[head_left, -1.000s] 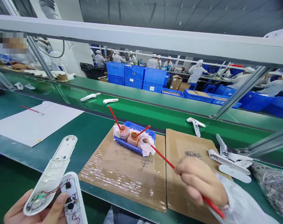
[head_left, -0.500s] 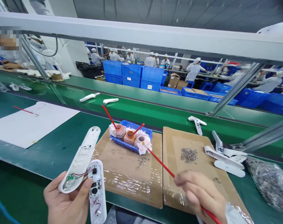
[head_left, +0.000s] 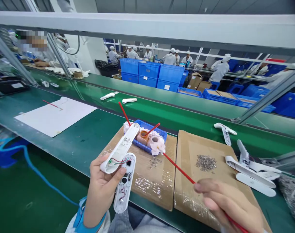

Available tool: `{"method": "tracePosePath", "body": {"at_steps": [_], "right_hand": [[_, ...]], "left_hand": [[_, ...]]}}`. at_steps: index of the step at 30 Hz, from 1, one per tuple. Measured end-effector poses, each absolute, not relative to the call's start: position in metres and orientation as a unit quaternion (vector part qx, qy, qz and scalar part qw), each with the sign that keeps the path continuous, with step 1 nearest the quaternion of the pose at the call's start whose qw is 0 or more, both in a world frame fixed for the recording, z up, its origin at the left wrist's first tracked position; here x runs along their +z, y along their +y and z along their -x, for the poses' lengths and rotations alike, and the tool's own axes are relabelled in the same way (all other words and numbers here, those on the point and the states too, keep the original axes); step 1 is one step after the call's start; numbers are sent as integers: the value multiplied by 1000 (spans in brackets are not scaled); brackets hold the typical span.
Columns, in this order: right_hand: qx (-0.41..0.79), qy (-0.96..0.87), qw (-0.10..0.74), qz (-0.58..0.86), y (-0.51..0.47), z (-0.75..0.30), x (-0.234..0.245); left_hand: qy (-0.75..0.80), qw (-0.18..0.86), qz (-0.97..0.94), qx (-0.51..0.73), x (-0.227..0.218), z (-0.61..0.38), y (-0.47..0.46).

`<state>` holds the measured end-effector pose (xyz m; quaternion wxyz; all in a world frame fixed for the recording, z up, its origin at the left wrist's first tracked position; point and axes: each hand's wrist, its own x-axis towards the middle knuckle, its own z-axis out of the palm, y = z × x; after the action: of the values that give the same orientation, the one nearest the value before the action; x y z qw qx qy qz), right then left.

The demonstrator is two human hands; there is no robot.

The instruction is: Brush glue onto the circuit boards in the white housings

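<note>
My left hand (head_left: 102,187) grips an opened white handheld device (head_left: 120,152): two plastic shell halves joined by red and green wires, with a circuit board in the lower half. It is held over the near edge of the left cardboard sheet (head_left: 142,181). My right hand (head_left: 231,204) pinches a long red stick (head_left: 178,168) whose tip touches a small paper-wrapped pot (head_left: 155,141) in a blue tray (head_left: 149,147). Two more red sticks stand in the neighbouring pots.
A pile of small screws (head_left: 206,162) lies on the right cardboard sheet (head_left: 200,191). White shell parts (head_left: 251,168) lie at the right. A white paper sheet (head_left: 56,115) is at the left. A green conveyor belt (head_left: 176,116) carries white devices; blue crates and workers behind.
My left hand has carried the opened device up and to the right, from the bottom left corner to beside the blue tray. The red stick's tip stays at the pot.
</note>
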<state>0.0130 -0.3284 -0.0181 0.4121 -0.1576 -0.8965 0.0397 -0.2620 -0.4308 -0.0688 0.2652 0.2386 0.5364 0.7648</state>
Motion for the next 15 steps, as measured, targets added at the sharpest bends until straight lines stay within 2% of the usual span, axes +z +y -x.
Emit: {"method": "tracePosePath", "body": {"at_steps": [5, 11, 15], "right_hand": [[134, -853, 458, 211, -323, -13, -23], [231, -715, 557, 353, -324, -8, -31], [239, -729, 551, 330, -320, -9, -34]], "left_hand": [[545, 207, -307, 752, -64, 249, -421], [542, 161, -375, 735, -57, 235, -411], [540, 138, -407, 724, -55, 227, -408]]}}
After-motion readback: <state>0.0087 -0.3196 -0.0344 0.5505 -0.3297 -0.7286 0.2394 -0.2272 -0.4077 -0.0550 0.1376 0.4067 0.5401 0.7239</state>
